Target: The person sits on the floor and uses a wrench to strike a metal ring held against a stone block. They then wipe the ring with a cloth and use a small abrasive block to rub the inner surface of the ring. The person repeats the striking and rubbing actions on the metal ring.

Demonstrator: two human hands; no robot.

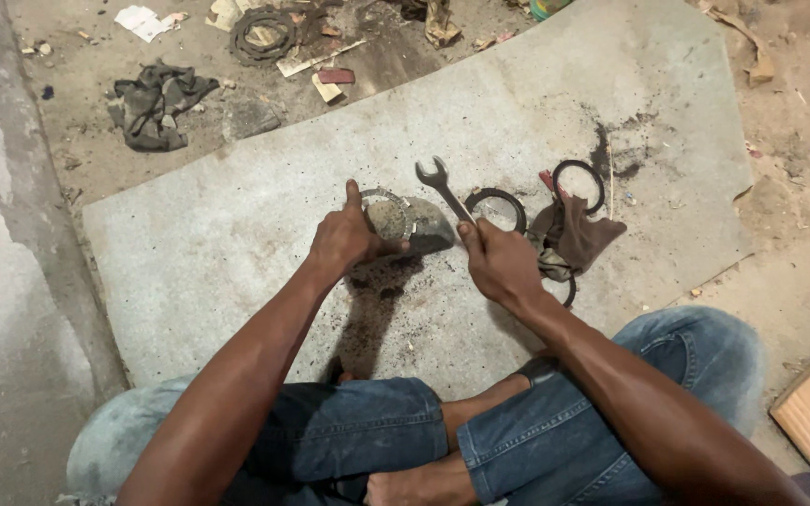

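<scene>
Left fingers: the left hand [344, 242] is curled round the rim of a round, dirt-caked metal disc [390, 217], index finger raised, propping it on edge so its face is reachable.
Right fingers: the right hand [499, 262] is closed around the shank of an open-ended spanner [442, 186], its jaw pointing up and away, just beside the disc.
Disc: rests on the grey mat [236, 234], over a patch of dark grit.
Nearby: black rings [496, 208] and a brown rag [578, 234] lie near the right hand, within reach.
Farther off: dirt floor [799, 215] with scraps.
</scene>
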